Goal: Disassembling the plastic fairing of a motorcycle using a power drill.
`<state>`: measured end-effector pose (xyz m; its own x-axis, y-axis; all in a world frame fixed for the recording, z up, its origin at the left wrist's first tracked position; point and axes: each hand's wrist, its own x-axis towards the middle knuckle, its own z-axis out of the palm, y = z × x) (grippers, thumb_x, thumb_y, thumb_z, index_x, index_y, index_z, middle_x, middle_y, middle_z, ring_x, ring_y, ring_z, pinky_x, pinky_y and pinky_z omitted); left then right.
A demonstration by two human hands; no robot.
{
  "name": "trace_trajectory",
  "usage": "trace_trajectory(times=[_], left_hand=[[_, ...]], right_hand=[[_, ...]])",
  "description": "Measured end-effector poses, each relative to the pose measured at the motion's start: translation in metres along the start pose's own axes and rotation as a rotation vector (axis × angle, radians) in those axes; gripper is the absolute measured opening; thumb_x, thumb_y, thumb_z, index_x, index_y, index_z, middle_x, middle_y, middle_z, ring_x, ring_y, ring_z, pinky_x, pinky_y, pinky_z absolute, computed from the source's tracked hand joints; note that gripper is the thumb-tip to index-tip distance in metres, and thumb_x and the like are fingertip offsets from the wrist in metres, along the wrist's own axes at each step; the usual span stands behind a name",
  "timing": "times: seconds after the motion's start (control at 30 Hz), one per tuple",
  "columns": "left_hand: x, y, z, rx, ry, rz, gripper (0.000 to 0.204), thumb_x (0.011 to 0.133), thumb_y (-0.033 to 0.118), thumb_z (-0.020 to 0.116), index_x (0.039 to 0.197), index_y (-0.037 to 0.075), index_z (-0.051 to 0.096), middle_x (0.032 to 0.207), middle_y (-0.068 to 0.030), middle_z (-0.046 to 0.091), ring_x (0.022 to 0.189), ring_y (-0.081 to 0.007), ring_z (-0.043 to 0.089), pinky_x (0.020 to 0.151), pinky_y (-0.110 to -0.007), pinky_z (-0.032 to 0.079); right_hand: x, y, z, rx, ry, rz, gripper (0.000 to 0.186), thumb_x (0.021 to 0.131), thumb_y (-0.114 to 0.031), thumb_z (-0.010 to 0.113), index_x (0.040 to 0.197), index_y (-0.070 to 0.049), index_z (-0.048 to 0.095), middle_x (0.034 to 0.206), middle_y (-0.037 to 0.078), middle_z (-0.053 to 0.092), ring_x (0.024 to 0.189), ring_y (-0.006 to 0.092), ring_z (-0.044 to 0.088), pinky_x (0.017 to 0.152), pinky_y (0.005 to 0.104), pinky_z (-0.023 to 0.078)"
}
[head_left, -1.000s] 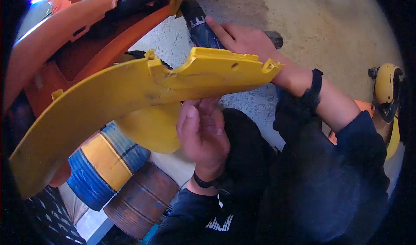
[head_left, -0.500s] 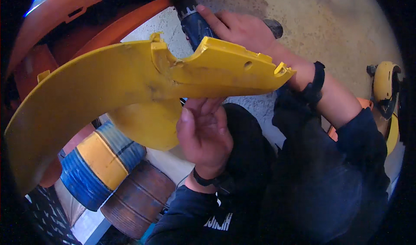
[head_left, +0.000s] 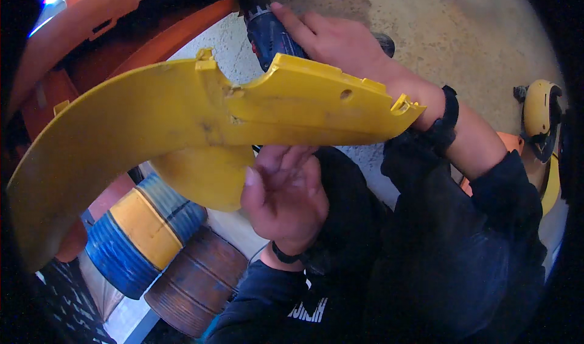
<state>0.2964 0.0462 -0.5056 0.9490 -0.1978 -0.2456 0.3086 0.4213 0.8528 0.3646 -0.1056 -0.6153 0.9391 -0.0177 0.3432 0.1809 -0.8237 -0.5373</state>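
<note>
Biggest thing in view: the yellow panel (head_left: 152,119), a long curved plastic shell sweeping from the lower left up across the middle, inner face turned toward the camera. It sits at chest height, tilted, with its notched upper edge and a small round hole (head_left: 345,93) on show, most likely so that edge can be reached.

Behind it, upper left, orange panels (head_left: 79,33) of similar curve, stacked or mounted; I cannot tell which. Below the yellow shell, a blue and yellow drum (head_left: 131,234) and a rusty brown drum (head_left: 194,277) stand side by side on the floor. The concrete floor (head_left: 462,33) fills the upper right.

Far right, a yellow tool (head_left: 541,122) lies on the floor, well apart from the hands, apparently parked within reach.

Now the hands. The left hand (head_left: 286,198) is under the panel's lower edge, fingers curled up behind it, propping it from below; the fingertips are hidden, so how tight the grip is I cannot tell. The right hand (head_left: 340,42) comes over the top edge and is wrapped around a dark blue drill (head_left: 267,30), index finger stretched along the body, nose pointing up and away behind the panel. The bit is hidden.
</note>
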Motion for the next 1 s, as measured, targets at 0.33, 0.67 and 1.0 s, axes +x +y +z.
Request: trace_trajectory(times=[0.33,0.67,1.0], left_hand=[[-0.006,0.002,0.004,0.003,0.042,0.008,0.048,0.092,0.046,0.035,0.094,0.002,0.055,0.074,-0.0042,0.052,0.069,-0.0145,0.048,0.042,-0.026,0.037],[-0.002,0.002,-0.001,-0.019,0.043,0.013,0.055,0.092,0.047,0.034,0.100,-0.003,0.057,0.084,-0.0082,0.059,0.070,-0.0132,0.050,0.041,-0.024,0.038],[-0.001,0.001,-0.005,-0.016,-0.011,0.022,0.061,0.092,0.048,0.032,0.109,-0.006,0.055,0.092,-0.0113,0.061,0.070,-0.0134,0.050,0.042,-0.024,0.039]], right_hand=[[-0.001,0.001,-0.002,-0.055,0.027,-0.057,0.065,0.077,-0.013,0.054,0.138,-0.010,0.034,0.085,0.013,0.054,0.071,0.0308,0.061,0.062,0.0386,0.052],[0.005,-0.005,-0.002,-0.038,0.044,-0.053,0.058,0.078,-0.012,0.050,0.135,-0.007,0.039,0.083,0.013,0.056,0.069,0.0302,0.063,0.059,0.0393,0.052],[0.003,-0.010,0.002,-0.035,0.024,-0.011,0.060,0.078,-0.013,0.051,0.135,-0.003,0.037,0.086,0.017,0.057,0.070,0.0329,0.063,0.060,0.0401,0.053]])
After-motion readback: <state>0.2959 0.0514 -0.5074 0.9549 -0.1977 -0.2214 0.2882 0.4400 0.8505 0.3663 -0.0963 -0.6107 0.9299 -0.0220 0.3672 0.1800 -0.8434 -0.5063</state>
